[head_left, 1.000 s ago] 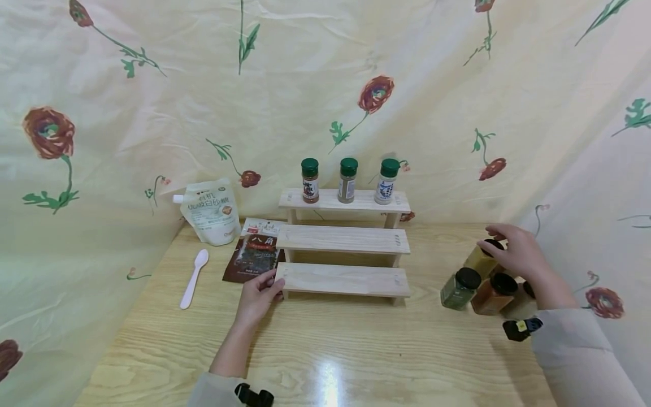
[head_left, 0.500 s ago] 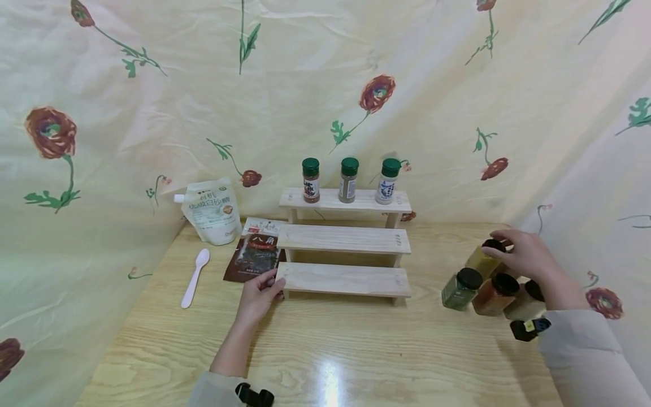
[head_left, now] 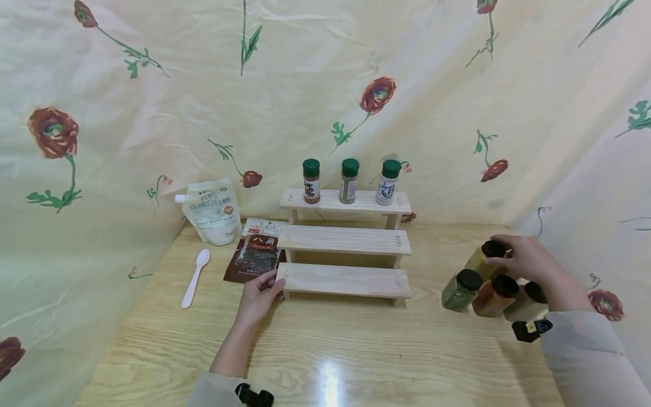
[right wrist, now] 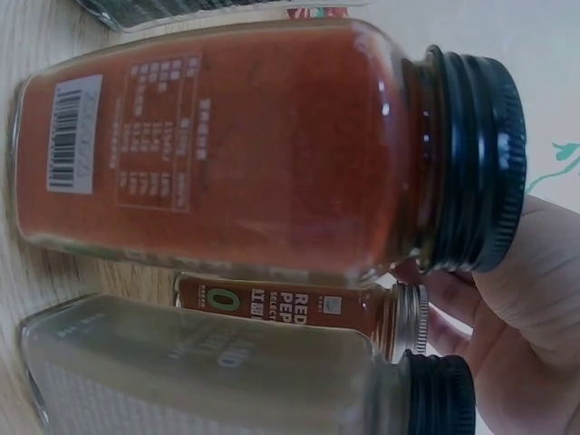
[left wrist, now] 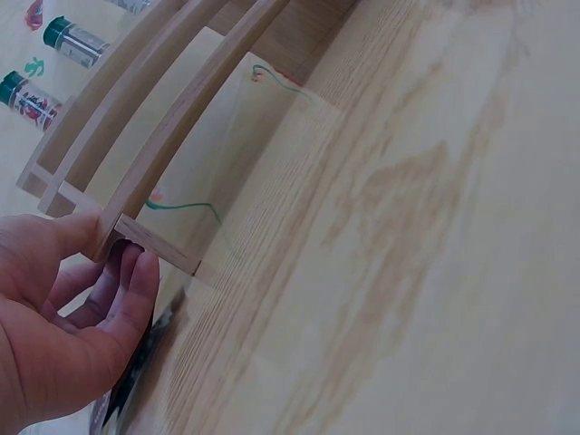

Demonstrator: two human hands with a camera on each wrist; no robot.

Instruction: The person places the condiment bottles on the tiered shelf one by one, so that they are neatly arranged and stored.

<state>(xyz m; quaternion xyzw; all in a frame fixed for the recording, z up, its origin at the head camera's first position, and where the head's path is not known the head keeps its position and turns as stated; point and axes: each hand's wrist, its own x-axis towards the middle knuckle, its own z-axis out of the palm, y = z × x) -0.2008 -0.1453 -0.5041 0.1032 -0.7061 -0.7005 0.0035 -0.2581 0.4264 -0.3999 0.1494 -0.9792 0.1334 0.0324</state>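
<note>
Jars stand grouped near the right edge of the surface (head_left: 356, 362): a yellow-filled jar (head_left: 483, 259) at the back, a green-filled jar (head_left: 460, 289), a red-filled jar (head_left: 493, 294) and a pale jar (head_left: 529, 301) in front, all with black lids. The right hand (head_left: 529, 259) reaches over them, its fingers curled around the lid of the yellow-filled jar, which stands on the surface. The left hand (head_left: 259, 294) rests at the left end of the wooden stepped rack (head_left: 346, 280), thumb and curled fingers pinching the corner of the lowest step. Three green-capped shakers (head_left: 348, 181) stand in a row on the rack's top step, toward the back edge. A dark spice packet (head_left: 254, 254) lies just left of the rack, a white spoon (head_left: 194, 278) farther left, and a white pouch (head_left: 211, 210) stands at the back left corner.
</note>
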